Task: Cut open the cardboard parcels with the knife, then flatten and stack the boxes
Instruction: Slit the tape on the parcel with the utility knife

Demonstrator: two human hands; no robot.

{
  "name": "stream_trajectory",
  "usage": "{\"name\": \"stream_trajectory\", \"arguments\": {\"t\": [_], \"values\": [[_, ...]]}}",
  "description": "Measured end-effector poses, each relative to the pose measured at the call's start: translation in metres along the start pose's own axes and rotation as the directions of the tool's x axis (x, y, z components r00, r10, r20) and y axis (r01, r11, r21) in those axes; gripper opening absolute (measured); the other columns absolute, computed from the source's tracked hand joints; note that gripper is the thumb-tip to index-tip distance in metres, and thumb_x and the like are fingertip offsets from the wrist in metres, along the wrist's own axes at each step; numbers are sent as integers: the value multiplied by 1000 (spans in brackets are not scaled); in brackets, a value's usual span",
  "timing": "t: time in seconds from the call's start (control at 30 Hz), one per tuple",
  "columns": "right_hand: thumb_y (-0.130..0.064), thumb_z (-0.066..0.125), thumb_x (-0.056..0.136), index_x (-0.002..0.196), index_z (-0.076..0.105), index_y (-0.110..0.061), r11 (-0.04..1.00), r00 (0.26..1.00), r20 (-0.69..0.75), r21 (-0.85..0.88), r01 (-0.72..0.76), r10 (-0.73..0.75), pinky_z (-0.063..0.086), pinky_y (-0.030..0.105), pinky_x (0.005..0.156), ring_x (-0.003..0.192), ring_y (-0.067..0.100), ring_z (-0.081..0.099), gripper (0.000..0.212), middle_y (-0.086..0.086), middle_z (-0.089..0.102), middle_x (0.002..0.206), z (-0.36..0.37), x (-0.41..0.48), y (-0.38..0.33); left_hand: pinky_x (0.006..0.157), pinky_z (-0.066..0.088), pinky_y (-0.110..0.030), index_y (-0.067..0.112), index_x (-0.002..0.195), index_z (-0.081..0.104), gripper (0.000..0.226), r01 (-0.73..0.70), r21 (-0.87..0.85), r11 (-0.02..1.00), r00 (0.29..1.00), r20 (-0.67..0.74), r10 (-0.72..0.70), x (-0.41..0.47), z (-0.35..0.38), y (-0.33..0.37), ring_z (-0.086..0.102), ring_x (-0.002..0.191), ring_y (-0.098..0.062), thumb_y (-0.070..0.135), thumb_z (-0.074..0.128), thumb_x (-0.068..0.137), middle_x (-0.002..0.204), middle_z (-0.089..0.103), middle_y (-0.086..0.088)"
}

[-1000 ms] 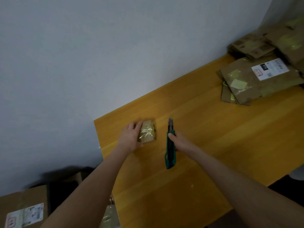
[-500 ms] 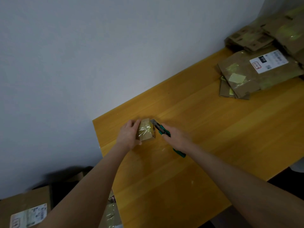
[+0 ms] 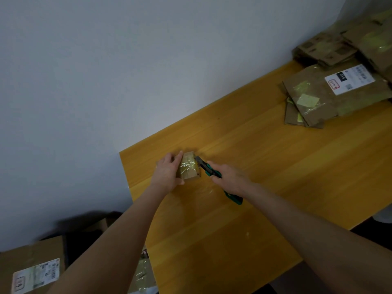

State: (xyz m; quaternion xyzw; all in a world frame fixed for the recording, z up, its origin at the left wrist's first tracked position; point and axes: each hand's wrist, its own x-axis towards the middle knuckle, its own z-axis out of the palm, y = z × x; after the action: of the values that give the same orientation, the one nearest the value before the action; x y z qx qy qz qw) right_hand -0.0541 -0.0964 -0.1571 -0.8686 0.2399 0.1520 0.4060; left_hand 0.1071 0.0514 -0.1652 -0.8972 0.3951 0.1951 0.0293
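So at this point your small taped parcel [image 3: 188, 168] sat near the far-left corner of the table [image 3: 275, 166], close to the wall, with its long side running roughly away from you. Your left hand [image 3: 168, 174] was braced on its left side, fingers mostly straight and pressing, thumb down by the near edge. That looked more like steadying than a real grab.

Your right hand [image 3: 230, 179] had its fingers wrapped around the green knife [image 3: 209, 169], and the butt end poked out behind your palm. The knife lay on a diagonal, pointing up and to the left, with the dark blade end right at the parcel's right side, touching or just about. I couldn't tell which.

The thing that mattered: the parcel was sandwiched between your hands, with the blade aimed toward the left one. I'd guess any slice needed to run along that long side, not across toward your fingers.

Flattened boxes [image 3: 331, 96] sat well apart at the far right.
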Motion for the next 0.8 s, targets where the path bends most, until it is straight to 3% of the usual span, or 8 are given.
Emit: {"name": "stream_trajectory", "arguments": {"t": [0.13, 0.27, 0.33, 0.43, 0.5, 0.6, 0.67, 0.8], "values": [[-30, 43, 101, 152, 20, -31, 1000, 1000, 5, -8, -11, 11, 37, 23, 48, 57, 10, 45, 56, -9, 49, 73, 6, -7, 1, 114, 29, -41, 25, 155, 8, 104, 1, -6, 1000, 1000, 11, -1, 2, -1, -1, 28, 137, -29, 30, 78, 78, 152, 23, -6], [-32, 45, 100, 151, 23, -32, 1000, 1000, 15, -27, 1, -1, 43, 28, 54, 59, 11, 48, 56, -8, 50, 74, 9, -9, 2, 114, 29, -40, 24, 155, 8, 104, -2, 4, 1000, 1000, 6, 2, 2, 0, -2, 29, 137, -29, 31, 78, 78, 151, 24, -7], [-33, 45, 99, 151, 24, -32, 999, 999, 31, -35, 8, -7, 47, 30, 58, 63, 13, 51, 56, -4, 54, 81, 9, -13, 3, 115, 28, -40, 24, 155, 8, 104, -2, 1, 1000, 1000, 8, 2, 3, -1, -2, 28, 137, -29, 31, 78, 78, 151, 25, -7], [-34, 43, 100, 150, 29, -32, 995, 998, 55, -99, 23, -18, 43, 25, 55, 74, 15, 54, 52, 3, 59, 108, 3, -16, 7, 114, 29, -39, 24, 155, 9, 105, 0, -8, 1000, 1000, 22, 0, 5, -2, -2, 28, 137, -28, 33, 78, 77, 151, 25, -6], [-34, 43, 100, 145, 36, -34, 995, 999, 39, -98, 4, 0, 40, 22, 51, 71, 13, 53, 46, 1, 61, 104, 0, -19, 12, 112, 32, -38, 25, 155, 10, 105, 16, -22, 1000, 999, 36, -15, 5, -5, -3, 29, 137, -27, 34, 79, 77, 150, 26, -6], [-38, 46, 99, 134, 48, -20, 952, 979, -106, 270, -142, 176, 44, 25, 60, 75, 14, 53, 39, -2, 56, 90, 6, -20, 14, 105, 39, -37, 23, 154, 16, 102, 88, -73, 993, 996, 4, -88, 4, -11, 1, 35, 131, -27, 46, 76, 76, 144, 33, -7], [-39, 52, 97, 130, 49, -10, 811, 950, -75, 545, -215, 303, 46, 32, 77, 90, 19, 55, 43, 2, 56, 100, 9, -15, 5, 103, 39, -39, 20, 151, 20, 101, 174, -171, 970, 978, -86, -191, -3, -15, 8, 38, 127, -30, 57, 72, 74, 139, 38, -11], [-34, 64, 91, 142, 37, -10, 579, 929, 5, 780, -236, 371, 39, 35, 90, 118, 25, 49, 62, 7, 50, 130, 13, 6, -30, 104, 37, -40, 16, 153, 9, 117, 239, -247, 939, 951, -138, -278, -18, -3, 18, 33, 129, -31, 62, 75, 68, 137, 35, -16]]}}
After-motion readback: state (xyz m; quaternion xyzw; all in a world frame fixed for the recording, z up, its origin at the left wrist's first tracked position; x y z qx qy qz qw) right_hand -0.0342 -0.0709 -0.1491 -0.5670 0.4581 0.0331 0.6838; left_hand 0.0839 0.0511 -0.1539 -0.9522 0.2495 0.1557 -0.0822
